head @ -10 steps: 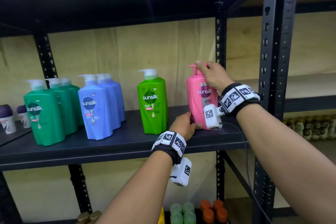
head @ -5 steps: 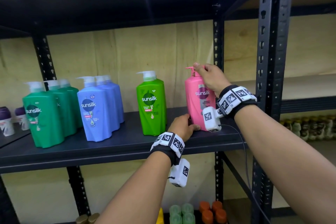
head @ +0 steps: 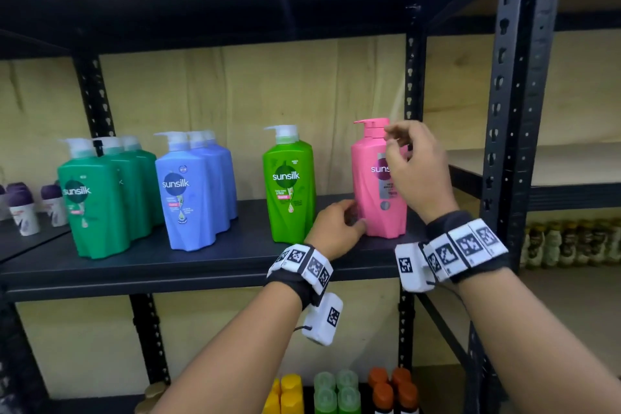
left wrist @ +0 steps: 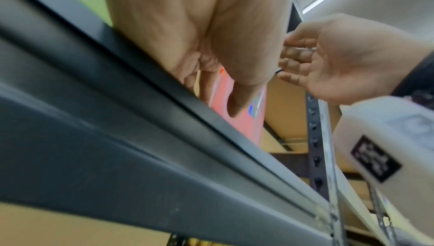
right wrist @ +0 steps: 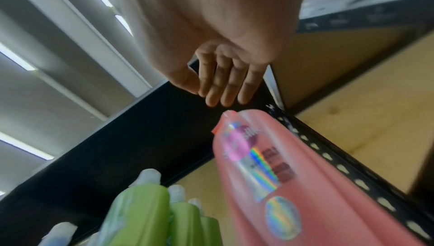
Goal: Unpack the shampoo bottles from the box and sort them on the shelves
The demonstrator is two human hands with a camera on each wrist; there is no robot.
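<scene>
A pink shampoo bottle [head: 369, 191] stands upright at the right end of the dark shelf [head: 201, 265]. My left hand [head: 339, 228] is at its lower left corner, thumb on the front and fingers curled at the side [left wrist: 219, 99]. My right hand [head: 395, 141] hovers just off the pink pump, fingers relaxed and empty [right wrist: 211, 90]. The same bottle [right wrist: 293, 185] shows below those fingers in the right wrist view, apart from them. Left of it stands a light green bottle [head: 289, 185], then blue bottles [head: 188, 191] and dark green bottles [head: 94, 198].
A black perforated upright [head: 514, 111] rises close to the right of my right wrist. Small purple-capped white bottles [head: 23, 215] sit at the far left. Yellow, green and orange capped bottles [head: 336, 390] stand on the level below. The shelf's front lip [left wrist: 164, 157] is under my left wrist.
My right hand has let go of the pink bottle's pump and drawn back and down a little, fingers loosened. My left hand stays at the bottle's base.
</scene>
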